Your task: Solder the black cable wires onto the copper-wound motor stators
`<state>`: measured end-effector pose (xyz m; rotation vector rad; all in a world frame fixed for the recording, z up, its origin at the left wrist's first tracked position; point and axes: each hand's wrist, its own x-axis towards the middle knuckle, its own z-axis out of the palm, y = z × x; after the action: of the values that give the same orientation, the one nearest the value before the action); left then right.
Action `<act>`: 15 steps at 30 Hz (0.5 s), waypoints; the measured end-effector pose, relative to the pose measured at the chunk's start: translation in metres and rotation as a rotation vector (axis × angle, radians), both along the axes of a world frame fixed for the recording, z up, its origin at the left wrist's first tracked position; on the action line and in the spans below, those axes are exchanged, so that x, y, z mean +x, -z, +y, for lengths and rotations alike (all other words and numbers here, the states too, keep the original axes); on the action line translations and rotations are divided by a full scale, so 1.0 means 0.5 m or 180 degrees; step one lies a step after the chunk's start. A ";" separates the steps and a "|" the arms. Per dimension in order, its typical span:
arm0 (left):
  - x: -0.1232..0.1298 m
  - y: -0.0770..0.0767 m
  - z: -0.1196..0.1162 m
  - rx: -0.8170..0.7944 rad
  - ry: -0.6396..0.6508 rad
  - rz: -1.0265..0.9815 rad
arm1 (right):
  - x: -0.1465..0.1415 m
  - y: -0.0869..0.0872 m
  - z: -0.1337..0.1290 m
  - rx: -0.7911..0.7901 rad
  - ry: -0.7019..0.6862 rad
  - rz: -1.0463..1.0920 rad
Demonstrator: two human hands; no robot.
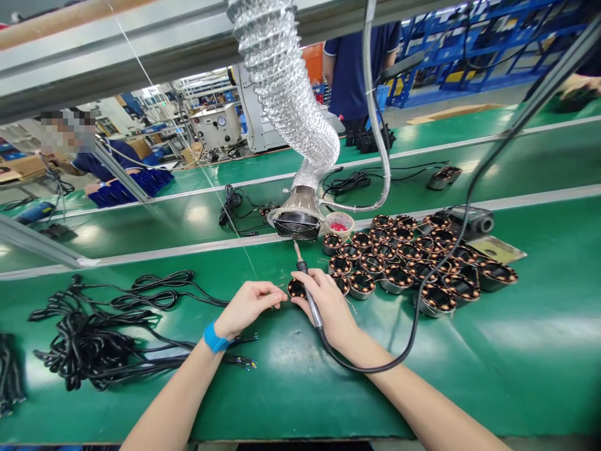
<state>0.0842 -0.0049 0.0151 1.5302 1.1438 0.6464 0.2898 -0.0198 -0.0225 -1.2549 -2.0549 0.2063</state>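
Note:
My right hand is wrapped round a soldering iron, its tip pointing away from me toward the fan. Beneath those fingers, a copper-wound motor stator stands on the green bench, partly covered by the hand. My left hand, with a blue band at the wrist, pinches its fingertips together at the stator's left side. What lies in that pinch is too small to make out; thin wire ends show close by. A black cable runs along the bench to behind the left hand.
Rows of stators fill the bench at right. Bundled black cables lie at left. A fume extractor fan hangs ahead on a foil duct, beside a small cup. The iron's cord loops rightward. Two people are beyond the bench.

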 end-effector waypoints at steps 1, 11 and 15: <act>-0.014 -0.011 0.001 0.0231 -0.0016 0.0183 | 0.000 0.000 0.000 -0.0002 0.0005 -0.0008; -0.101 0.027 0.042 0.1526 0.0870 0.1946 | 0.001 0.002 -0.002 0.0016 0.0061 -0.0017; -0.095 0.032 0.042 0.1239 0.1150 0.1663 | -0.010 0.003 -0.006 0.0177 0.0166 -0.0066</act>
<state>0.0369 0.0159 -0.0010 2.2646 1.1098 0.2280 0.2846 -0.0226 -0.0239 -1.2797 -2.0291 0.1118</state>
